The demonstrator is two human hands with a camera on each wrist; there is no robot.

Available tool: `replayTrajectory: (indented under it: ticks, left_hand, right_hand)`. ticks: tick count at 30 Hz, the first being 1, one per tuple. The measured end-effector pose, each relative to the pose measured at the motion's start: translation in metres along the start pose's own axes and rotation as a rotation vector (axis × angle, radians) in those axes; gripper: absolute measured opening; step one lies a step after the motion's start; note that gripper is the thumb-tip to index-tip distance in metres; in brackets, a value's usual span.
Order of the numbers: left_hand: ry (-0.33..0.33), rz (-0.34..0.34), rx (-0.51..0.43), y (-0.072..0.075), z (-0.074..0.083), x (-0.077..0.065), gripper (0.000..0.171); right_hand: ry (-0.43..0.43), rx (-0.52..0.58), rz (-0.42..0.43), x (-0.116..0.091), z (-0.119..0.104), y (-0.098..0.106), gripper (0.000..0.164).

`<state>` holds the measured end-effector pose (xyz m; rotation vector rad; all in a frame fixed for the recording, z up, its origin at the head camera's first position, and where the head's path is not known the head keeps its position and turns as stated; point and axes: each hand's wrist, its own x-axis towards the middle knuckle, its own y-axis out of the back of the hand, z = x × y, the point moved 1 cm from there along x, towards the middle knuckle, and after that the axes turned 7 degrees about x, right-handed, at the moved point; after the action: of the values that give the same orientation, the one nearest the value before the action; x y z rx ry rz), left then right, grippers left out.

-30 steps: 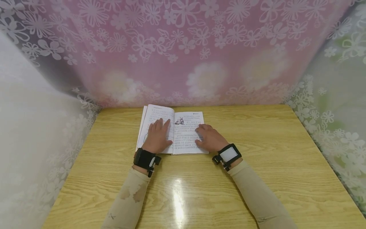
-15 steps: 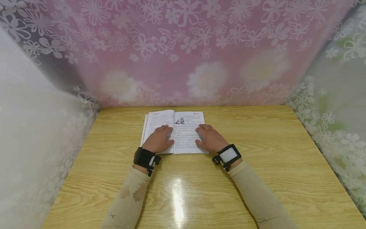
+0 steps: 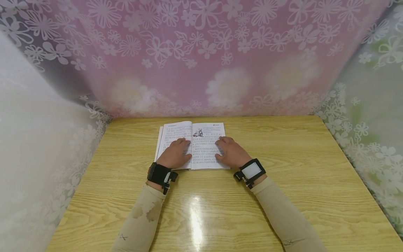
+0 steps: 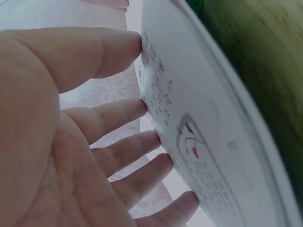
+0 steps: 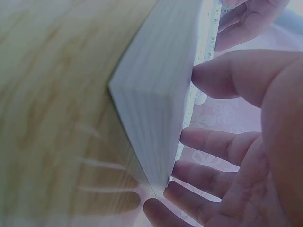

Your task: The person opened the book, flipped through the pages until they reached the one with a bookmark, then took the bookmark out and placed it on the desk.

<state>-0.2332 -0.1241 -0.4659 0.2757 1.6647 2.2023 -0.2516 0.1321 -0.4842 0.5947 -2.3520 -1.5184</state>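
One book point(image 3: 206, 141) lies spread at the centre of the head view, on one table point(image 3: 201, 189). Two hands are at it: the left hand point(image 3: 174, 154) on the left page point(image 3: 177, 129), the right hand point(image 3: 233, 153) at the right page's point(image 3: 206, 154) outer edge. Both have fingers loosely extended, fingertips touching paper, grasping nothing. The left hand hides much of the left page's lower half; the print is too small to read. Two sleeves point(image 3: 138, 218) run off the bottom edge.

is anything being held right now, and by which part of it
Nothing is gripped: the left hand rests on the left page of the open book, the right hand on the right page near its outer edge.
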Motion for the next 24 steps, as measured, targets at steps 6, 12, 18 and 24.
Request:
replayTrajectory:
  ticks: [6,12,18,24]
  left_hand:
    - [0.005,-0.011,0.009,0.0004,0.0006,-0.0004,0.058]
    - [0.008,-0.021,0.007,0.0022,0.0019,-0.0012,0.059]
    - [0.008,-0.021,-0.006,0.0041,0.0015,-0.0018,0.058]
    - [-0.002,-0.01,0.004,0.003,0.0014,-0.0007,0.058]
  right_hand:
    - [0.0,-0.004,0.0,0.0001,0.0005,-0.0017,0.053]
    - [0.031,-0.003,0.016,0.0001,0.0035,-0.0034,0.049]
    - [-0.02,-0.006,0.026,0.0025,0.0052,-0.0052,0.069]
    - [-0.077,-0.039,-0.006,0.002,0.0041,-0.0027,0.083]
